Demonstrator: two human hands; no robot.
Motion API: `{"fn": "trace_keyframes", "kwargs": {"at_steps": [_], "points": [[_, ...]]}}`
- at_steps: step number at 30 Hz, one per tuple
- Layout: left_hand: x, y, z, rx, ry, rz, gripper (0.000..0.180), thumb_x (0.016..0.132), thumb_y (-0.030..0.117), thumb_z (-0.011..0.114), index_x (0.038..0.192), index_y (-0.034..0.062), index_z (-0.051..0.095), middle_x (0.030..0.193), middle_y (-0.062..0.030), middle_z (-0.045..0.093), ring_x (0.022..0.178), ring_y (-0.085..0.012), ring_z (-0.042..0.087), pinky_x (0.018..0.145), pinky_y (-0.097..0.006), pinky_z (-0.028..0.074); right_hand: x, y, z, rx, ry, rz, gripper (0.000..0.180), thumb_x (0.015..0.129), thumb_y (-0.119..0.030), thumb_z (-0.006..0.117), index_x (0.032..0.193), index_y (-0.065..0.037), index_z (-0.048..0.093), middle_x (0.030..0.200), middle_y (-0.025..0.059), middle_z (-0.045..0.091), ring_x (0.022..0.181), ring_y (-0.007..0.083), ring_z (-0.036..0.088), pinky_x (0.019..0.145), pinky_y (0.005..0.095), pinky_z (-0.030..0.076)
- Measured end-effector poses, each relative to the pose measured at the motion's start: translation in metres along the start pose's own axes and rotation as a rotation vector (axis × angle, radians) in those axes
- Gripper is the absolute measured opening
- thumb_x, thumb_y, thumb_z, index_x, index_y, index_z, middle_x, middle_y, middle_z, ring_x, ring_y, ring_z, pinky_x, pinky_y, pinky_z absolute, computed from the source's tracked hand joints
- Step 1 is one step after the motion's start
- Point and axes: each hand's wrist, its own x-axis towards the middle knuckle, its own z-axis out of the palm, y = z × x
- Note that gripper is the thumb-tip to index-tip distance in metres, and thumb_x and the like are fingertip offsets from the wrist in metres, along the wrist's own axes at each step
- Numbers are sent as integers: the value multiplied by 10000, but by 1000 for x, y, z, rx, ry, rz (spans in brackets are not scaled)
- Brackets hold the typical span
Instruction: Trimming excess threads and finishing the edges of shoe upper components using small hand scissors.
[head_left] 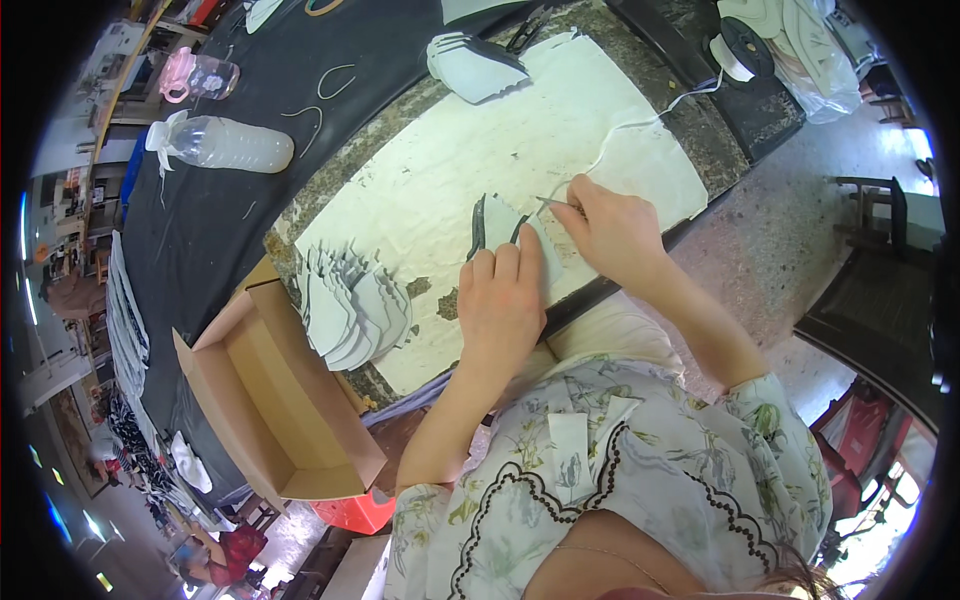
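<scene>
My left hand (503,295) lies on the white board (440,160), its fingertips pressing down a small pale grey shoe-upper-like piece (501,222) with dark edges. Its fingers are stretched out over the piece. Just to the right, my right hand (612,228) is closed in a pinch on a narrow white tape (606,145). The tape runs up to a spool (741,50) at the far right. A thin greyish tip (556,203) sticks out from the right fingers toward the piece; whether it is a tool or tape, I cannot tell.
A stack of similar pale pieces (350,310) stands at the board's left, another stack (474,66) at its far edge. An open cardboard box (280,390) is at the near left. A cloudy bottle (230,143) and a pink-lidded cup (205,76) lie on dark cloth (225,230).
</scene>
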Motion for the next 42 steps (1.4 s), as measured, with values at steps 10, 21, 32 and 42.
{"fn": "trace_keyframes", "kwargs": {"at_steps": [10, 21, 32, 42], "points": [[-7, 1, -1, -90, 48, -29, 588, 766, 281, 756, 1261, 23, 572, 948, -88, 556, 870, -273, 535, 760, -391, 442, -1, 6, -7, 190, 18, -43, 246, 930, -281, 628, 899, -53, 542, 687, 138, 621, 654, 349, 618, 599, 418, 474], [-8, -12, -5, -111, 57, 69, 522, 773, 260, 766, 1206, 16, 607, 935, -80, 574, 823, -253, 553, 728, -368, 469, 8, 7, -40, 439, 1, 103, 314, 805, -200, 741, 1047, -62, 596, 778, 116, 640, 704, 290, 640, 609, 376, 471], [-68, -90, -89, 205, 869, -390, 433, 825, 162, 742, 1202, -21, 631, 1104, -170, 602, 958, -327, 583, 792, -423, 488, 18, 22, -32, 129, 130, -428, 218, 680, 18, 662, 864, -81, 598, 874, 38, 587, 798, 282, 600, 629, 384, 492], [-39, -30, 7, -359, 169, -2, 484, 787, 103, 708, 1239, 7, 563, 1271, -169, 576, 1208, -394, 520, 1011, -487, 432, 36, -49, -44, 1085, -691, -229, 25, 843, -47, 640, 843, -38, 617, 681, -26, 570, 582, 88, 525, 522, 252, 409]]}}
